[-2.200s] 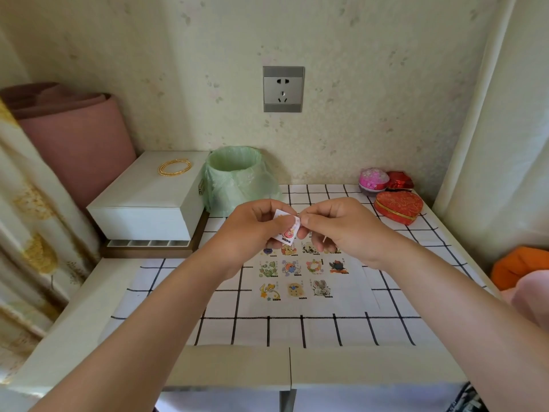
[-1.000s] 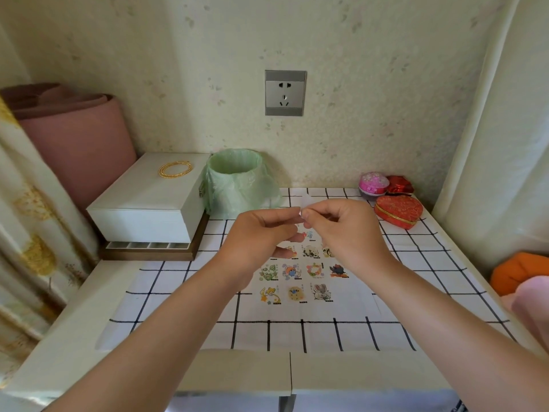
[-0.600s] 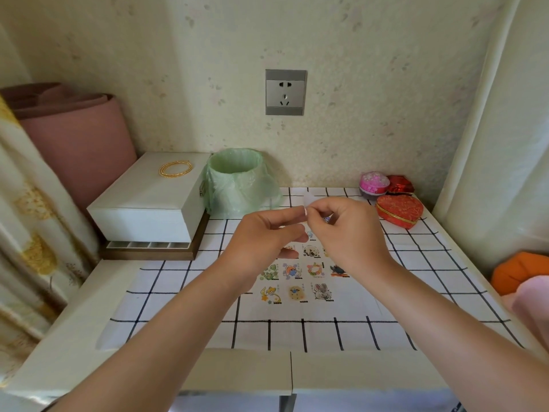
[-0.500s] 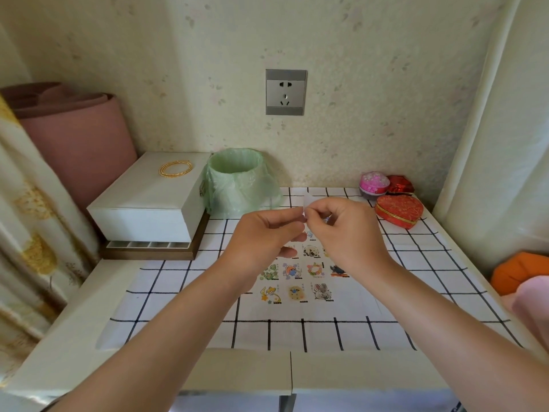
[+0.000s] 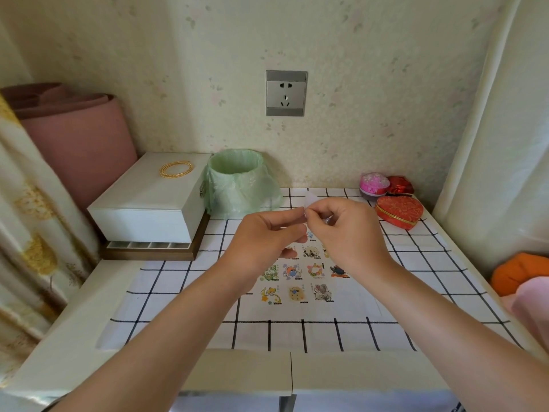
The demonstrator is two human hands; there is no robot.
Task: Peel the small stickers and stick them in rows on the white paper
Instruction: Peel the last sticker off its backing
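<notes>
A white paper (image 5: 350, 301) lies on the checked tablecloth (image 5: 178, 307) with several small cartoon stickers (image 5: 295, 292) stuck on it in rows. Both hands are raised above its far part, fingertips meeting. My left hand (image 5: 267, 236) and my right hand (image 5: 341, 230) pinch a small white sticker piece (image 5: 309, 200) between them; its pale edge sticks up above the fingers. The picture side is hidden. The hands cover the top sticker row partly.
A bin lined with a green bag (image 5: 237, 182) stands behind the hands. A white box (image 5: 148, 203) with a gold bangle (image 5: 176, 169) is at the left. A red heart tin (image 5: 399, 211) and a pink round box (image 5: 373, 184) sit back right. A wall socket (image 5: 285, 93) is above.
The sticker piece, held face-up with its picture showing, has been turned edge-on and lifted slightly. The hands stay together and have barely moved in the last half second.
</notes>
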